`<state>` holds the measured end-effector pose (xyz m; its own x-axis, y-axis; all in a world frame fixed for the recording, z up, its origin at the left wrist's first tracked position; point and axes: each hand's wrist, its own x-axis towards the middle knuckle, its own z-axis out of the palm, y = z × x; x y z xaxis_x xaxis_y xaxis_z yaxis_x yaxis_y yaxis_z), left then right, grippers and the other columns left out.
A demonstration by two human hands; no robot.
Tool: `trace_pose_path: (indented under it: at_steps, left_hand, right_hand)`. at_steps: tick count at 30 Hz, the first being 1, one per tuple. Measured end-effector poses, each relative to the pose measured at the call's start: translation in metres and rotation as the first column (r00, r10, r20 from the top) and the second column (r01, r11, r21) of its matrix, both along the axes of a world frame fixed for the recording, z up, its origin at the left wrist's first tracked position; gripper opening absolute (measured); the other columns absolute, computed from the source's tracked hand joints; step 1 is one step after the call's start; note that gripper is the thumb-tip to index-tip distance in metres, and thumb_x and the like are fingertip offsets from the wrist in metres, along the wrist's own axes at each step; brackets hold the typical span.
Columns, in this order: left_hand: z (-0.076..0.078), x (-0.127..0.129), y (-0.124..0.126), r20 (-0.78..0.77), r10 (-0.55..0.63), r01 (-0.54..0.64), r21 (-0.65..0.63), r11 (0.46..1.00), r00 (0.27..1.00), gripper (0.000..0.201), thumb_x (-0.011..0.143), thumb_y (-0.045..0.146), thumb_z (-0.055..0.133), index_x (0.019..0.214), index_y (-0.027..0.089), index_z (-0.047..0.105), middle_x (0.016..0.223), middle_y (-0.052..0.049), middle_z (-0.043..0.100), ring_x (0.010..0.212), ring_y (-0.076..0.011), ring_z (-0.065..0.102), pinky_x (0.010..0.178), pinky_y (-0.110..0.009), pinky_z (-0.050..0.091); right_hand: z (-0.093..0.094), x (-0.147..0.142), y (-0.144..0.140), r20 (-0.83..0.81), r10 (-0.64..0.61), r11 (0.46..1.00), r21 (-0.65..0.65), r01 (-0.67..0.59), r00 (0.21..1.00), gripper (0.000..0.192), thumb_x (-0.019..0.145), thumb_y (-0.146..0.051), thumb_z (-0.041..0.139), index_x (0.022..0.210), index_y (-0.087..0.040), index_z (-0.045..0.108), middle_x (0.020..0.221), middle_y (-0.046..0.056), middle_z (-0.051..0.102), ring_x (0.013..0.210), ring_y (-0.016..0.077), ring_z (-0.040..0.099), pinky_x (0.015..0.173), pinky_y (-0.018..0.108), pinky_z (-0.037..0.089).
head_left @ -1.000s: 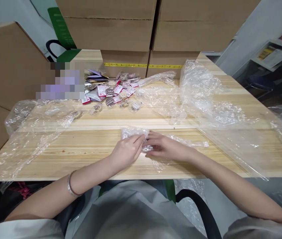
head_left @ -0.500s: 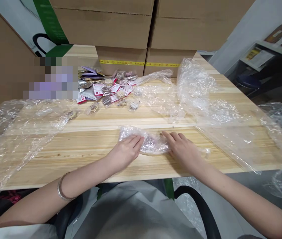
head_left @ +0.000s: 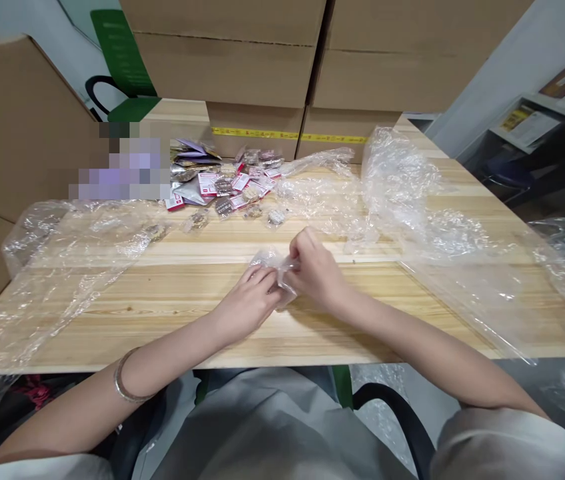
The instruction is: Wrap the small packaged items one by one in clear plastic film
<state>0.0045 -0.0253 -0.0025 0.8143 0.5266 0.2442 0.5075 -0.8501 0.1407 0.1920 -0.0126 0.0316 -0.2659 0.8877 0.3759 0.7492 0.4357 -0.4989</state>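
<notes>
A small bundle of clear bubble wrap (head_left: 286,281) lies on the wooden table in front of me, mostly covered by both hands. My left hand (head_left: 252,297) is closed over its left part, fingers bent and holding it against the tabletop. At the right end of the bundle, my right hand (head_left: 315,270) is curled and pinches the raised edge of the wrap, folded over toward the left. Whatever is inside the wrap is hidden.
Small bagged items and red-and-white cards (head_left: 232,190) are piled at the back. Loose clear plastic film (head_left: 77,253) spreads at left, with more crumpled bubble wrap (head_left: 397,173) at right. Cardboard boxes (head_left: 257,73) stand behind; another large box (head_left: 17,127) flanks the left.
My right hand has moved left and up, folding the right end of the wrap over toward my left hand. The bundle is shorter. The view has shifted slightly.
</notes>
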Motion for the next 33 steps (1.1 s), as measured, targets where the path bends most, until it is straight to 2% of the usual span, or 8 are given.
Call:
trace_pose_path:
  at_steps: [3, 8, 11, 13, 19, 23, 26, 33]
  left_hand:
    - [-0.004, -0.005, 0.003, 0.059, -0.025, 0.027, -0.026, 0.999, 0.998, 0.013, 0.095, 0.017, 0.053, 0.093, 0.018, 0.066, 0.107, -0.012, 0.065, 0.114, -0.0271, 0.056, 0.109, -0.052, 0.040]
    - [-0.008, -0.013, -0.002, 0.216, 0.070, -0.043, -0.129, 0.991, 0.974, 0.021, 0.092, 0.017, 0.056, 0.113, 0.014, 0.052, 0.110, -0.013, 0.059, 0.106, -0.0259, 0.061, 0.090, -0.042, 0.056]
    - [-0.010, -0.017, -0.004, 0.292, 0.109, -0.099, -0.050, 0.994, 0.950, 0.046, 0.091, 0.020, 0.059, 0.133, 0.017, 0.040, 0.124, -0.017, 0.052, 0.119, -0.0301, 0.057, 0.092, -0.045, 0.055]
    - [-0.010, -0.019, -0.002, 0.260, 0.085, -0.099, 0.040, 0.994, 0.962, 0.062, 0.090, 0.021, 0.060, 0.146, 0.019, 0.031, 0.136, -0.019, 0.048, 0.136, -0.0350, 0.044, 0.106, -0.053, 0.046]
    - [-0.006, -0.016, 0.008, 0.063, -0.054, 0.061, -0.113, 0.992, 0.997, 0.083, 0.092, 0.037, 0.055, 0.157, 0.008, 0.013, 0.162, -0.022, 0.022, 0.152, -0.0340, 0.013, 0.122, -0.052, 0.023]
    - [-0.004, -0.019, 0.007, 0.018, -0.005, 0.008, -0.171, 0.985, 1.000, 0.090, 0.092, 0.055, 0.052, 0.158, 0.008, 0.012, 0.163, -0.022, 0.018, 0.153, -0.0335, 0.012, 0.123, -0.055, 0.015]
    - [-0.001, -0.024, 0.006, -0.053, 0.026, -0.036, -0.183, 0.982, 0.998, 0.090, 0.093, 0.060, 0.048, 0.158, 0.009, 0.013, 0.164, -0.020, 0.019, 0.153, -0.0321, 0.013, 0.122, -0.058, 0.008]
    - [-0.001, -0.027, 0.012, 0.005, -0.004, 0.005, -0.249, 0.968, 1.000, 0.099, 0.086, 0.057, 0.062, 0.157, 0.006, 0.017, 0.162, -0.025, 0.020, 0.153, -0.0322, 0.014, 0.122, -0.050, 0.022]
  right_hand:
    - [-0.013, -0.016, 0.008, -0.048, 0.049, 0.999, -0.021, -0.050, 0.998, 0.025, 0.068, -0.007, 0.048, 0.077, -0.025, 0.034, 0.081, 0.002, 0.049, 0.067, 0.0165, 0.044, 0.057, 0.028, 0.033]
    - [-0.007, -0.002, -0.002, -0.088, 0.236, 0.958, -0.149, -0.247, 0.968, 0.006, 0.085, -0.018, 0.050, 0.090, -0.021, 0.050, 0.087, 0.004, 0.060, 0.077, 0.0182, 0.057, 0.069, 0.030, 0.046]
    - [-0.008, 0.011, -0.012, 0.006, 0.418, 0.897, -0.162, -0.412, 0.908, 0.019, 0.093, -0.027, 0.049, 0.108, -0.018, 0.057, 0.106, 0.010, 0.066, 0.099, 0.0227, 0.062, 0.096, 0.043, 0.047]
    - [-0.018, 0.015, -0.018, 0.100, 0.480, 0.875, -0.128, -0.468, 0.871, 0.036, 0.094, -0.037, 0.051, 0.124, -0.017, 0.054, 0.127, 0.015, 0.062, 0.120, 0.0269, 0.056, 0.113, 0.052, 0.033]
    - [-0.050, 0.017, -0.023, 0.181, 0.483, 0.874, -0.043, -0.483, 0.857, 0.083, 0.090, -0.058, 0.055, 0.148, -0.003, 0.033, 0.153, 0.028, 0.037, 0.150, 0.0337, 0.020, 0.121, 0.057, 0.019]
    - [-0.044, 0.026, -0.018, 0.066, 0.569, 0.819, -0.133, -0.558, 0.819, 0.091, 0.089, -0.052, 0.062, 0.157, -0.012, 0.016, 0.161, 0.023, 0.024, 0.152, 0.0300, 0.013, 0.121, 0.055, 0.020]
    - [-0.039, 0.036, -0.019, -0.039, 0.534, 0.832, -0.152, -0.533, 0.845, 0.105, 0.083, -0.046, 0.070, 0.159, -0.017, 0.003, 0.164, 0.022, 0.011, 0.153, 0.0301, 0.008, 0.119, 0.054, 0.025]
    - [-0.054, 0.032, -0.026, 0.216, 0.437, 0.900, -0.113, -0.422, 0.873, 0.077, 0.097, -0.041, 0.053, 0.157, -0.009, 0.018, 0.161, 0.026, 0.022, 0.151, 0.0322, 0.017, 0.117, 0.055, 0.030]
